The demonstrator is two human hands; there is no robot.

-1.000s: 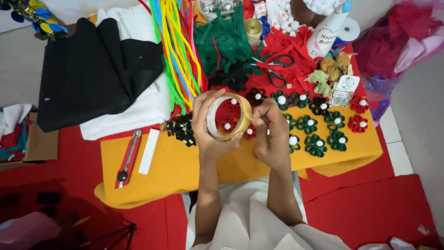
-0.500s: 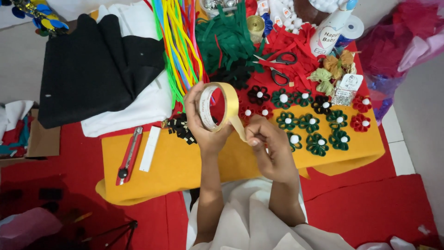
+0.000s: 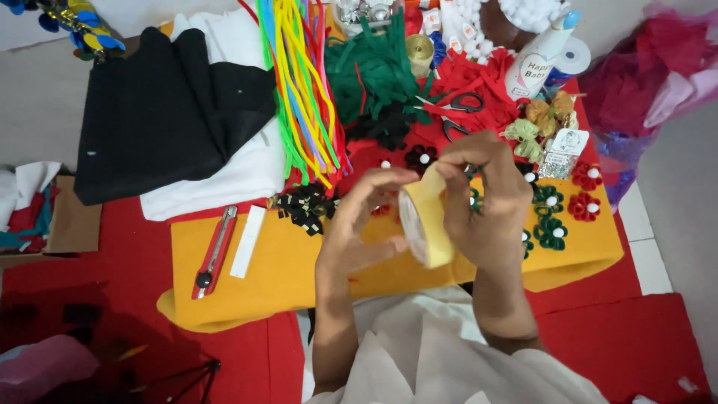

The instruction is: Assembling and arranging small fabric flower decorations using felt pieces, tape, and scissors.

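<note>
We hold a roll of yellowish tape (image 3: 425,224) between both hands, just right of the frame's centre, above a sheet of yellow felt (image 3: 277,269). Our right hand (image 3: 486,198) wraps around the roll from the right, fingers curled over its top; our left hand (image 3: 359,224) pinches at its left rim. Behind the hands lie felt flowers (image 3: 550,217) in red and green with white centres. To the left, a red utility knife (image 3: 213,253) lies on the felt. Scissors (image 3: 456,112) rest on red scraps above, with coloured pipe cleaners (image 3: 303,82) and black cloth (image 3: 164,112) toward the upper left.
</note>
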